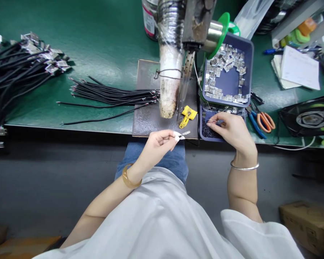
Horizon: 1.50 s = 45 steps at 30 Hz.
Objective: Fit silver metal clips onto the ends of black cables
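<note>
Near the bench's front edge, my left hand (162,141) pinches a small silvery metal connector (185,133) between thumb and fingers. White coverings sit on some of its fingertips. My right hand (232,130) is closed in a pinch over a small blue bin (202,133) of tiny dark pieces (209,131). A thin wire-like piece (212,120) shows at its fingertips; its exact kind is too small to tell. Between the hands, a yellow clip-like tool (188,116) lies on the dark board (148,124).
A soldering stand with a solder spool (223,30) and wrapped duct (169,81) overhangs the board. Black cables (110,94) lie left, beside a bundle of connector-ended cables (24,68). Right are a bin of metal connectors (248,68), pliers (255,122), scissors (265,122) and a fan (310,118).
</note>
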Available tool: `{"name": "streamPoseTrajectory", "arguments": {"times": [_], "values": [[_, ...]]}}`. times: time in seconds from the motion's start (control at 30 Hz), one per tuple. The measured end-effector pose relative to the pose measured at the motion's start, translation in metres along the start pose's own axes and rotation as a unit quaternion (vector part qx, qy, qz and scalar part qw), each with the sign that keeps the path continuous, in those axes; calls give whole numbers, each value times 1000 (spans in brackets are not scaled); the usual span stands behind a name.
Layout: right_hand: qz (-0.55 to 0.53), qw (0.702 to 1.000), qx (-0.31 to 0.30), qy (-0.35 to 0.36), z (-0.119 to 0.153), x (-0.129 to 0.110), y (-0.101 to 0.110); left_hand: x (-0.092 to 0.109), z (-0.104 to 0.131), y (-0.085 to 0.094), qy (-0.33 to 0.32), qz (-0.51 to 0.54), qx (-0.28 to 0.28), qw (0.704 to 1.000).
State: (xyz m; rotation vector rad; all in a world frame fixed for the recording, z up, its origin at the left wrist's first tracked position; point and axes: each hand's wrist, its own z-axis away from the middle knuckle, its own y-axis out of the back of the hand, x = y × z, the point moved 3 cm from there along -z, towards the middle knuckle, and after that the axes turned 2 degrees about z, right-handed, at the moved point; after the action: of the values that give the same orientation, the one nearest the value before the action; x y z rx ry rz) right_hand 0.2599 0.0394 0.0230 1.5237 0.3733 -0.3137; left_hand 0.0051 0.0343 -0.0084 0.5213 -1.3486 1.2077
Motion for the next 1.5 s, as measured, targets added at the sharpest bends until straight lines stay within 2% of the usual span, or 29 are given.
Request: {"name": "streamPoseTrajectory", "arguments": {"times": [0.13, 0.27, 0.37, 0.43, 0.53, 0.63, 0.77, 0.83, 0.87, 0.93, 1.0, 1.07, 1.2, 1.5], "values": [[1, 999, -54, 8, -5, -1, 4, 0, 1, -1, -23, -18, 8, 1000], [-18, 998, -63, 4, -6, -5, 4, -2, 4, -1, -56, -29, 21, 998], [-29, 997, -73, -3, -5, -7, 2, -1, 6, -1, -92, -80, 19, 992], [-26, 998, -56, -11, -3, -7, 1, 0, 8, -2, -109, -115, 13, 987], [3, 999, 20, -41, 3, -7, -1, 2, 11, -1, -117, -144, 19, 982], [6, 987, 140, -81, 15, -11, -1, 3, 12, -1, -118, -153, 25, 981], [-125, 934, 314, -114, 38, -31, 0, 3, 14, 0, -136, -177, 37, 974], [-214, 905, 352, -108, 49, -47, -3, 4, 14, 0, -160, -198, 46, 966], [-254, 898, 346, -96, 53, -55, -6, 5, 15, 0, -174, -208, 50, 961], [-312, 901, 294, -68, 58, -71, -16, 7, 17, 0, -200, -225, 58, 952], [-330, 911, 240, -54, 60, -84, -29, 9, 18, -1, -220, -240, 63, 943], [-317, 922, 211, -65, 60, -92, -40, 10, 20, -1, -238, -251, 68, 936], [-295, 936, 178, -76, 56, -98, -53, 11, 22, -1, -264, -274, 77, 922], [-283, 945, 156, -44, 53, -105, -53, 13, 22, -3, -299, -288, 76, 907]]}}
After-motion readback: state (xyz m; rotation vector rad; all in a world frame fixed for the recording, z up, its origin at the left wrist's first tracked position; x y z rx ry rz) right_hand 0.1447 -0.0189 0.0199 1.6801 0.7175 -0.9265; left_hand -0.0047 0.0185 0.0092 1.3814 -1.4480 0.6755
